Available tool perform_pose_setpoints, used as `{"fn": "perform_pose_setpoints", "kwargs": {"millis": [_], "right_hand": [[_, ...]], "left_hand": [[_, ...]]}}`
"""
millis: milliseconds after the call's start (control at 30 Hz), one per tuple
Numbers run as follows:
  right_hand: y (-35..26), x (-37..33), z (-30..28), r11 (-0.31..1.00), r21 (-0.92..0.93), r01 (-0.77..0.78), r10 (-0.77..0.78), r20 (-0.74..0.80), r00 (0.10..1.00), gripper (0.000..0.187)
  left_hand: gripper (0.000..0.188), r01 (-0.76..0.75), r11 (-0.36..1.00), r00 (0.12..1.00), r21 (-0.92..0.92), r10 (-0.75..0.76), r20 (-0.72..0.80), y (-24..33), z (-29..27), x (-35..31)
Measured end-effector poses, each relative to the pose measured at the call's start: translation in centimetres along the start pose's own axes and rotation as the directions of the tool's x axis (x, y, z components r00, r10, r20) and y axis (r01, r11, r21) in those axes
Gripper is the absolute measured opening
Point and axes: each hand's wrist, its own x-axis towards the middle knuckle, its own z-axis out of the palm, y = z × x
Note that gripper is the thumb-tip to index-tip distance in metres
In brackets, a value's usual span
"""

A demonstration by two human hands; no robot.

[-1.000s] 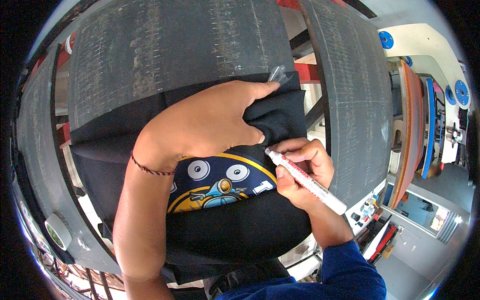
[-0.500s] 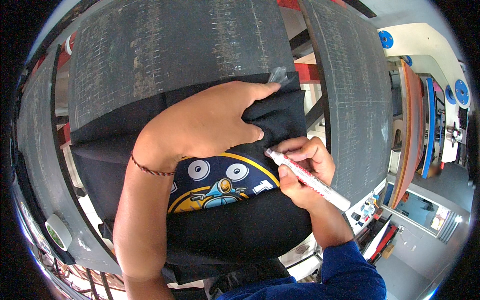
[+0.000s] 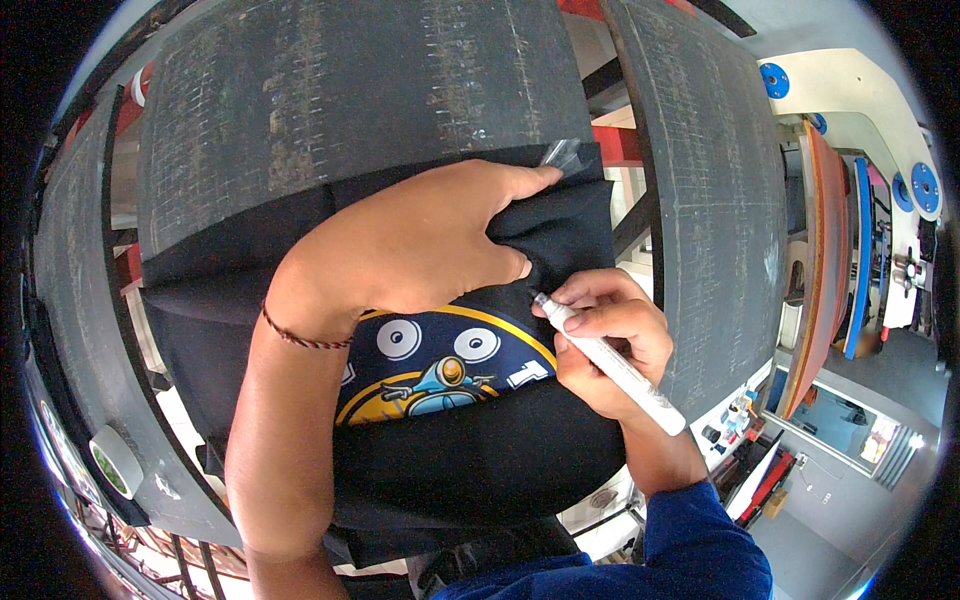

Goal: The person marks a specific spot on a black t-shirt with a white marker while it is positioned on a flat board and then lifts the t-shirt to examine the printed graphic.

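A black cloth [image 3: 470, 470] with a colourful printed scooter design [image 3: 440, 360] lies over a dark grey board. My left hand [image 3: 420, 235] rests flat across the cloth above the print. Its thumb and forefinger are spread, and the forefinger tip lies by a scrap of clear plastic [image 3: 563, 156] at the cloth's far right corner. In my right hand [image 3: 625, 340] is a white marker pen [image 3: 625, 375], its tip end pointing up and left at the black cloth, just right of my left thumb. Whether the tip touches the cloth I cannot tell.
The scratched grey board [image 3: 350, 90] reaches far beyond the cloth. Another grey board [image 3: 710, 200] stands to the right across a gap, and one [image 3: 75, 230] to the left carries a small white tub [image 3: 117, 462]. A cream machine frame [image 3: 850, 80] is at far right.
The marker pen has turned in my right fingers, and its back end has swung slightly left and down. My right fingers have shifted on its barrel. My left hand stays nearly still.
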Motion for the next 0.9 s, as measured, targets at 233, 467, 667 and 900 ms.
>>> {"fn": "perform_pose_setpoints", "kwargs": {"millis": [233,467,667,900], "right_hand": [[-0.2,0.2,-0.6,0.993,-0.016,0.117,-0.117,-0.004,0.993,0.029],[0.7,1.4,-1.5,0.976,-0.213,-0.032,-0.028,-0.275,0.961,0.020],[1.4,6.6,-3.3,0.829,-0.555,-0.070,0.044,-0.059,0.997,0.040],[1.8,8.4,-4.7,0.751,-0.656,-0.080,0.148,0.050,0.988,0.033]], "left_hand": [[0.073,-0.206,0.977,0.970,0.057,0.212,-0.120,-0.2,0.2,0.1],[0.071,0.058,0.867,0.696,0.494,0.320,-0.643,3.2,-2.3,-0.8],[0.077,0.140,0.937,0.658,0.321,0.155,-0.737,5.8,-3.8,-2.5],[0.088,0.283,0.922,0.777,0.265,-0.058,-0.627,6.8,-4.3,-4.4]]}}
